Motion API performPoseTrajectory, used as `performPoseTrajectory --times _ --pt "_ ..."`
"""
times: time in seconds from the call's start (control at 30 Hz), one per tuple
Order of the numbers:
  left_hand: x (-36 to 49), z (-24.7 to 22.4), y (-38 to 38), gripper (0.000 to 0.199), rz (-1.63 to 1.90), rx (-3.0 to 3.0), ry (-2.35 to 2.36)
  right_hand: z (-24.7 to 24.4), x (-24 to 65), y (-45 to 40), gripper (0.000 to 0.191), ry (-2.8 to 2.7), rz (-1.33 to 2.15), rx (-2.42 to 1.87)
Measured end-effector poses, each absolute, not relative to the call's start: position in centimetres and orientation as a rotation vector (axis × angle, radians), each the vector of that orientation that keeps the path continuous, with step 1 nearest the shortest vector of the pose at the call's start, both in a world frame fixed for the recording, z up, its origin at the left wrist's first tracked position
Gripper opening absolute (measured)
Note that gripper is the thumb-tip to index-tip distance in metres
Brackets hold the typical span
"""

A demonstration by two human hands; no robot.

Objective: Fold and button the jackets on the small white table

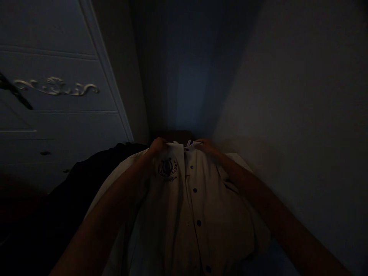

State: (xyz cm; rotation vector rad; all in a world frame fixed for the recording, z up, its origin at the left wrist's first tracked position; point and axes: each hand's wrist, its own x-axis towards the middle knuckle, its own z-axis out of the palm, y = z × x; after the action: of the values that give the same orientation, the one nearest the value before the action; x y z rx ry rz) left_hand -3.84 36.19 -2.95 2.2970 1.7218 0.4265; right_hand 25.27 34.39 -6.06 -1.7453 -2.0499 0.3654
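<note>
forearms: the person's left forearm [115, 205] and right forearm [258, 191] reach forward from the lower corners, bare, dim and brownish in the low light.
shirt: a pale button-up shirt [221, 214] hangs spread between the two arms, front facing the person, collar end farthest away; its lower part runs out of view at the bottom.
buttons: a row of dark buttons [199, 222] runs down the front, just right of a dark slit; whether they are fastened cannot be told.
emblem: a dark lyre-shaped emblem [167, 167] with a wreath around it sits on the left side of the chest, small lettering below, too dim to read.
left hand: the left hand [158, 145] is closed on the shirt's top edge, beside the collar.
right hand: the right hand [204, 145] grips the opposite side of the top edge, fingertips partly hidden.
collar: between the hands, the collar [187, 148] shows a bit of blue.
black cloth: a dark mass, apparently black cloth [94, 172], lies left of the shirt.
cabinet: farther left stands a panelled cabinet [57, 128] with a pale scrolled ornament [54, 86].
wall: a plain, shadowed wall [301, 96] fills the right.
</note>
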Motion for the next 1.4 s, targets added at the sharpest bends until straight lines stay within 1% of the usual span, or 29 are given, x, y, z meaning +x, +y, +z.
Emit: performPoseTrajectory --times 0.1,0.2,0.27,0.3,0.4,0.43,0.5,0.6,0.67,0.77,0.87,0.93,1.0,1.07,1.13,1.23,1.27,1.33,1.4 --pt "-3.0 -2.6 36.6 0.043 0.560 2.385 1.684 -6.1 25.5 34.0 0.043 -1.985 0.222 -1.722" --pt "-2.1 -4.1 35.4 0.052 0.608 2.446 1.768 -7.6 24.4 32.8 0.050 -2.042 0.195 -1.730" --pt "-1.5 -5.4 34.4 0.055 0.572 2.509 1.790 -8.5 23.5 31.8 0.056 -2.090 0.192 -1.744" --pt "-1.3 -6.0 33.9 0.053 0.538 2.557 1.763 -8.8 23.1 31.3 0.057 -2.110 0.185 -1.739" --pt "-0.4 -7.1 32.9 0.040 0.406 2.707 1.584 -9.0 21.8 30.0 0.045 -2.200 0.104 -1.651" --pt "-0.1 -7.4 32.5 0.040 0.366 2.743 1.526 -9.1 21.3 29.6 0.041 -2.239 0.074 -1.637" --pt "0.5 -7.9 31.4 0.047 0.293 2.791 1.438 -9.4 20.3 28.7 0.037 -2.324 0.051 -1.657" --pt "0.8 -9.1 28.5 0.055 0.223 2.819 1.394 -10.5 19.0 27.5 0.042 -2.418 0.116 -1.716" --pt "0.6 -9.9 25.9 0.058 0.227 2.811 1.458 -11.0 18.7 26.9 0.042 -2.435 0.141 -1.729" --pt "0.2 -10.4 21.6 0.059 0.315 2.741 1.642 -10.6 19.1 26.2 0.034 -2.418 0.150 -1.757" --pt "0.3 -10.4 16.5 0.054 0.393 2.631 1.716 -9.2 19.7 24.9 0.032 -2.361 0.098 -1.819" --pt "0.5 -10.5 12.8 0.050 0.423 2.561 1.676 -8.1 19.8 23.3 0.036 -2.315 0.046 -1.874" --pt "0.4 -11.0 9.0 0.052 0.500 2.489 1.627 -7.3 19.8 21.1 0.050 -2.291 0.006 -1.915" --pt "-0.2 -11.9 5.1 0.053 0.654 2.417 1.598 -6.9 19.7 18.2 0.066 -2.286 0.009 -1.938" --pt "-1.3 -13.4 1.2 0.045 0.860 2.349 1.551 -7.1 19.6 14.5 0.074 -2.313 0.123 -1.930" --pt "-3.3 -16.2 -4.9 0.032 1.241 2.163 1.471 -8.1 19.5 8.0 0.074 -2.410 0.385 -1.852" --pt "-3.8 -17.2 -6.9 0.028 1.330 2.065 1.458 -8.5 19.4 5.8 0.072 -2.443 0.415 -1.812" --pt "-4.3 -19.0 -10.1 0.020 1.346 1.799 1.460 -9.4 19.2 2.0 0.067 -2.492 0.337 -1.740" --pt "-4.2 -20.6 -12.1 0.016 1.222 1.477 1.462 -10.1 18.9 -0.9 0.067 -2.510 0.184 -1.707"
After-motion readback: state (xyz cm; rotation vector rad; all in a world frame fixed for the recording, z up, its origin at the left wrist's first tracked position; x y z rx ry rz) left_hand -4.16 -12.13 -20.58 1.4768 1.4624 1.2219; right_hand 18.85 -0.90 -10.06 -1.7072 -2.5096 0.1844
